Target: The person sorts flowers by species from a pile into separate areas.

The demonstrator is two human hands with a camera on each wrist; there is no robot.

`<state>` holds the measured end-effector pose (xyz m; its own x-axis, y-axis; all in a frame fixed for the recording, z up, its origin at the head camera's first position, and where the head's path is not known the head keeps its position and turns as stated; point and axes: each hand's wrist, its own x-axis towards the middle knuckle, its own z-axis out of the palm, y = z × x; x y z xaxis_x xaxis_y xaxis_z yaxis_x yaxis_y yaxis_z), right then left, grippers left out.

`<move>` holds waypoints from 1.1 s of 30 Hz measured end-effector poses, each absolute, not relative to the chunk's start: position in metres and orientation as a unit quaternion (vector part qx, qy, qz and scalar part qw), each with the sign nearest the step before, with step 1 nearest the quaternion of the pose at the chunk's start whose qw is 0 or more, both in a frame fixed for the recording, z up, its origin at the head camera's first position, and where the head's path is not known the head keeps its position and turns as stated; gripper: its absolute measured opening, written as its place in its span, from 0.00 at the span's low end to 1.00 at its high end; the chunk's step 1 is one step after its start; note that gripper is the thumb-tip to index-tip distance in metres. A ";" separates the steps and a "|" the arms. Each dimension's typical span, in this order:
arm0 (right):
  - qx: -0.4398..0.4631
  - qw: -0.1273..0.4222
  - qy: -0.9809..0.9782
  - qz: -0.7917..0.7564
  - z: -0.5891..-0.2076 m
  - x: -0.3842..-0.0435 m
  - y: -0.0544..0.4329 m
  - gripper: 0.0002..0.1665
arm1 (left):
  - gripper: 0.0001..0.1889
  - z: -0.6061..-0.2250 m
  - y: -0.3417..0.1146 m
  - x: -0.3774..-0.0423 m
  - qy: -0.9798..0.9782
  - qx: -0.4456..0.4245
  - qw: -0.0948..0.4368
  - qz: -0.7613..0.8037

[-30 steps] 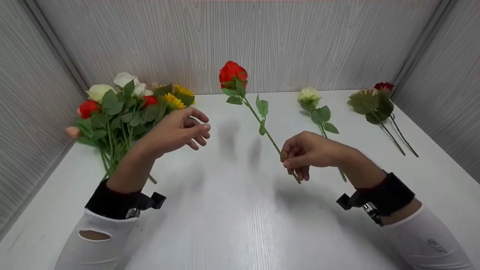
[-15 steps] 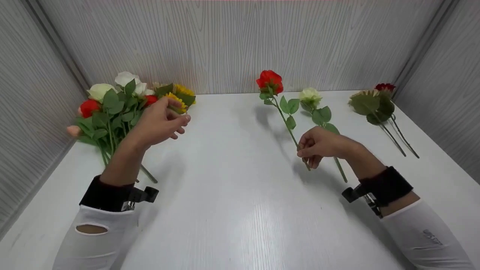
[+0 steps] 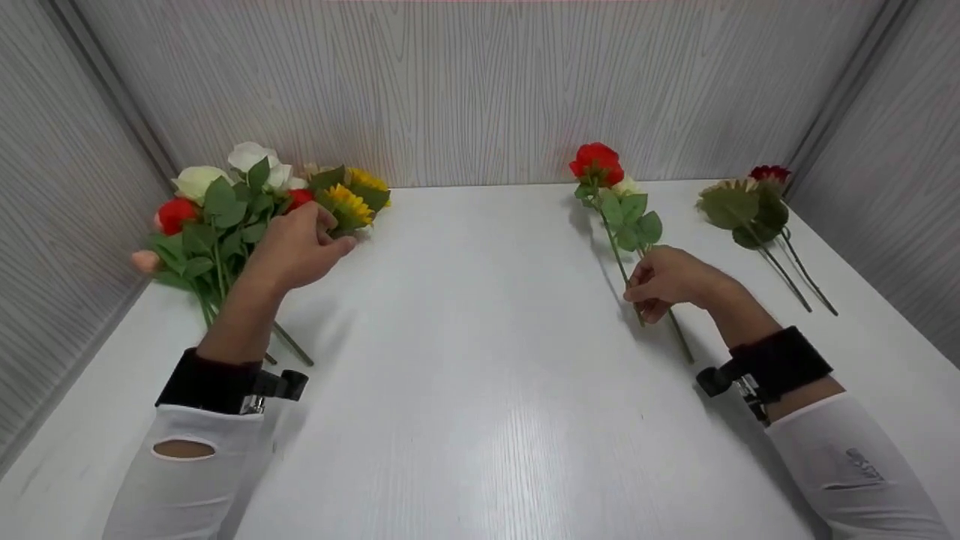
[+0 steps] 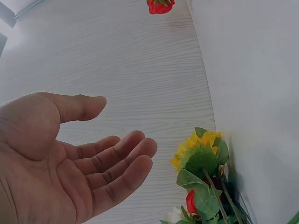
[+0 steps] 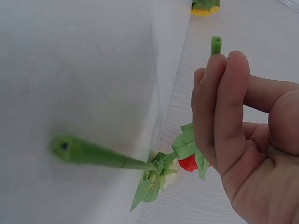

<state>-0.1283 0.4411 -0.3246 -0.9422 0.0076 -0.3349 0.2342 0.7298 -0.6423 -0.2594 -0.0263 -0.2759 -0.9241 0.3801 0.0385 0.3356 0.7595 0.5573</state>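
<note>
In your right hand [image 3: 679,277] you pinch the lower end of a long-stemmed red rose with green leaves [image 3: 598,163], and the cut tip of its stem pokes out past your fingers. The rose tilts up and away from you, its bloom toward the back of the white wood-grained desk [image 3: 465,337], well apart from your other hand. Just beside it lies a pale cream rose with broad green leaves [image 3: 649,227], its bloom partly hidden behind the red one; you can't tell whether the two touch. Your left hand [image 3: 296,244] holds nothing, its fingers loosely curved, near the yellow sunflowers [image 3: 350,206] at the inner edge of a mixed bunch of white, cream, red and peach blooms [image 3: 225,206].
</note>
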 end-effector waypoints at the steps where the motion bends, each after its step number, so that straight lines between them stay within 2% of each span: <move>1: 0.070 0.154 0.919 -0.355 -0.325 -0.128 0.443 0.14 | 0.29 -0.276 -0.027 -0.260 0.938 0.191 0.040 0.287; 11: 0.072 0.159 0.941 -0.290 -0.333 -0.131 0.448 0.17 | 0.28 -0.275 -0.034 -0.263 0.935 0.200 0.040 0.292; 16: 0.077 0.175 0.943 -0.271 -0.332 -0.129 0.448 0.13 | 0.28 -0.275 -0.039 -0.267 0.935 0.197 0.042 0.291; 26: 0.070 0.193 0.947 -0.245 -0.331 -0.128 0.448 0.12 | 0.23 -0.279 -0.057 -0.278 0.937 0.171 -0.012 0.304; 33: 0.061 0.193 0.951 -0.236 -0.331 -0.127 0.449 0.13 | 0.22 -0.293 -0.070 -0.296 0.955 0.203 0.098 0.193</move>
